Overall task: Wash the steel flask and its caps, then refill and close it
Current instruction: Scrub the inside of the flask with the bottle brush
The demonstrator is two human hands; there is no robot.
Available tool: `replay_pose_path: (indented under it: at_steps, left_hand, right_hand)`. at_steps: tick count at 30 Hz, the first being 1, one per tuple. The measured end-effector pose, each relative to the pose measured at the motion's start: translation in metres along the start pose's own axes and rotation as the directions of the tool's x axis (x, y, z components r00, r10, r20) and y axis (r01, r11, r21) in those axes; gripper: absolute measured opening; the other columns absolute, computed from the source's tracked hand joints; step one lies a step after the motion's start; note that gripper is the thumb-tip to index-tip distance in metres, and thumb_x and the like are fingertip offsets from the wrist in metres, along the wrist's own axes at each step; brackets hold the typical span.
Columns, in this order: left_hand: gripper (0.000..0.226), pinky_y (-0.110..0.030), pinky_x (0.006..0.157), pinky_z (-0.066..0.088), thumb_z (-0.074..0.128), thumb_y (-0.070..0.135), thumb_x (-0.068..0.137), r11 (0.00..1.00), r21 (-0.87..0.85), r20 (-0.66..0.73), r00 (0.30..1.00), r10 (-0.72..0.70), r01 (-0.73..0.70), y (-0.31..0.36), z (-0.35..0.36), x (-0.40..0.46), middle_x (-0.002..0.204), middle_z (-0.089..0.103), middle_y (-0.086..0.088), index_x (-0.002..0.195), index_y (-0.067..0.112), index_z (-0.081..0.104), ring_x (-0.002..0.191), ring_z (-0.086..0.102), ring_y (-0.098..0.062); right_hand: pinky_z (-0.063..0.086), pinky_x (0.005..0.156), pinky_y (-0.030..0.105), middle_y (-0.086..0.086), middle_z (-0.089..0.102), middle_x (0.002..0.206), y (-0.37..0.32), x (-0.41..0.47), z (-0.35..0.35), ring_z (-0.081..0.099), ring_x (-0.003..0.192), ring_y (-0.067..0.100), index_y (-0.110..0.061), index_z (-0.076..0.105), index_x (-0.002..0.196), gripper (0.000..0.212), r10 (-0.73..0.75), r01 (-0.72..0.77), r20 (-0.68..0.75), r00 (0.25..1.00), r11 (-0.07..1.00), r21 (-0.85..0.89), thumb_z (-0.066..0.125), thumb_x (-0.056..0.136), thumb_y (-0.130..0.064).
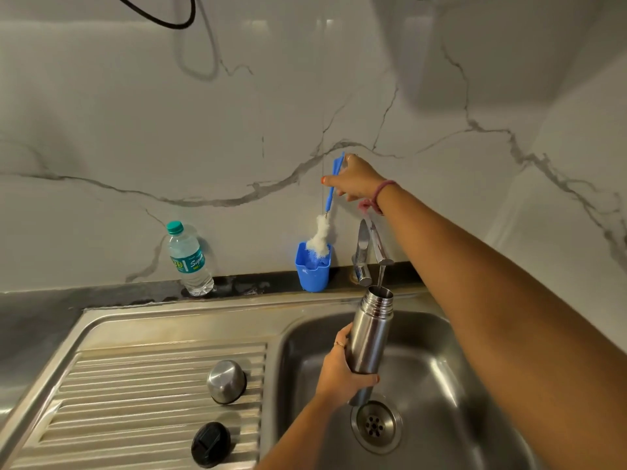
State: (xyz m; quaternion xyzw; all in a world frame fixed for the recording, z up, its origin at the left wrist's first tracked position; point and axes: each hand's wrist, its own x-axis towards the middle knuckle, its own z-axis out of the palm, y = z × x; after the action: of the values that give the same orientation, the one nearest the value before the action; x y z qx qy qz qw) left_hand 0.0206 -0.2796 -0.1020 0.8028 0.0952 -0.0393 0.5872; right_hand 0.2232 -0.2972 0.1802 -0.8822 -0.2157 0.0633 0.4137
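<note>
Steel flask in our left grip may overflow while our right grip pinches the brush above it.

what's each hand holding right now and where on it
The left hand grips the steel flask around its lower body. The right hand pinches the bottle brush by its blue handle's upper end.

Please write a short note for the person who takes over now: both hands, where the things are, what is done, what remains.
Left hand holds the steel flask under the running tap, over the sink.
Right hand grips the bottle brush, its bristles at the blue cup.
Steel cap and black cap lie on the drainboard.
Done: flask opened. Left: scrubbing, caps, refill, closing.
</note>
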Motion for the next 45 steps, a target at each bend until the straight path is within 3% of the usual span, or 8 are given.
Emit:
replay_pose_path:
  at_steps: [4,11,20,24,29,37,41,45]
  left_hand:
    - [0.104,-0.032,0.098,0.05,0.086,0.027,0.06,1.0,0.006,0.0,1.0,-0.014,0.014,-0.003,0.0,0.001,0.128,0.048,0.018,0.142,0.046,0.024,0.115,0.054,-0.01]
    - [0.098,-0.027,0.094,0.05,0.088,0.027,0.06,0.999,0.024,-0.032,0.998,-0.045,0.046,-0.006,0.0,0.001,0.125,0.05,0.017,0.138,0.04,0.031,0.112,0.054,-0.009]
    - [0.095,-0.023,0.088,0.047,0.088,0.021,0.061,0.997,0.046,-0.068,0.996,-0.057,0.06,-0.003,0.004,-0.007,0.12,0.053,0.015,0.135,0.038,0.032,0.106,0.055,-0.007]
    - [0.093,-0.022,0.086,0.047,0.089,0.017,0.062,0.996,0.052,-0.085,0.994,-0.069,0.073,-0.004,0.005,-0.011,0.116,0.053,0.016,0.131,0.04,0.031,0.105,0.055,-0.008]
    - [0.094,-0.025,0.086,0.046,0.089,0.015,0.061,0.995,0.069,-0.109,0.992,-0.07,0.077,-0.001,0.005,-0.015,0.116,0.053,0.012,0.131,0.038,0.03,0.105,0.055,-0.011]
    - [0.098,-0.029,0.088,0.048,0.09,0.013,0.06,0.994,0.065,-0.129,0.989,-0.075,0.084,-0.003,0.005,-0.022,0.119,0.057,0.005,0.138,0.03,0.033,0.106,0.056,-0.016]
    - [0.099,-0.028,0.085,0.045,0.09,0.012,0.06,0.994,0.06,-0.131,0.988,-0.084,0.093,-0.005,0.006,-0.025,0.118,0.056,0.005,0.14,0.029,0.033,0.105,0.055,-0.016]
    - [0.099,-0.028,0.086,0.047,0.09,0.012,0.06,0.994,0.071,-0.124,0.989,-0.078,0.087,-0.008,0.008,-0.027,0.116,0.056,0.006,0.139,0.029,0.033,0.104,0.056,-0.014]
  right_hand:
    - [0.055,0.067,0.029,0.018,0.066,0.11,0.004,0.006,0.012,0.068,0.083,0.022,-0.004,0.055,0.118,0.035,0.022,-0.026,0.045,0.999,0.996,0.08,0.06,0.092,-0.028]
    - [0.057,0.056,0.023,0.007,0.063,0.071,-0.002,0.004,0.018,0.063,0.058,0.012,-0.005,0.062,0.111,0.026,-0.006,0.015,-0.043,0.999,0.979,0.203,0.057,0.096,-0.026]
    - [0.056,0.081,0.035,0.022,0.071,0.099,-0.031,-0.06,-0.052,0.069,0.097,0.032,-0.004,0.063,0.106,0.043,-0.131,-0.108,0.222,0.966,0.574,0.811,0.027,0.094,-0.025]
    - [0.058,0.067,0.028,0.021,0.072,0.093,-0.022,-0.102,-0.085,0.071,0.092,0.03,-0.005,0.068,0.094,0.048,-0.126,-0.167,0.286,0.95,0.567,0.806,0.038,0.097,-0.043]
    - [0.059,0.06,0.024,0.02,0.073,0.082,0.001,-0.164,-0.104,0.073,0.082,0.029,-0.01,0.075,0.068,0.038,-0.159,-0.173,0.316,0.935,0.574,0.8,0.047,0.088,-0.026]
    - [0.058,0.066,0.027,0.021,0.072,0.098,0.052,-0.257,-0.101,0.072,0.087,0.03,-0.008,0.064,0.103,0.023,-0.162,-0.146,0.421,0.892,0.78,0.609,0.061,0.081,-0.007]
    - [0.053,0.053,0.02,0.027,0.067,0.109,0.082,-0.291,-0.086,0.07,0.067,0.018,-0.014,0.052,0.129,0.045,-0.086,-0.243,0.392,0.916,0.658,0.712,0.056,0.087,-0.001]
    - [0.052,0.053,0.018,0.026,0.066,0.113,0.109,-0.318,-0.06,0.068,0.067,0.016,-0.012,0.07,0.114,0.048,-0.078,-0.275,0.36,0.93,0.503,0.819,0.083,0.069,-0.017]
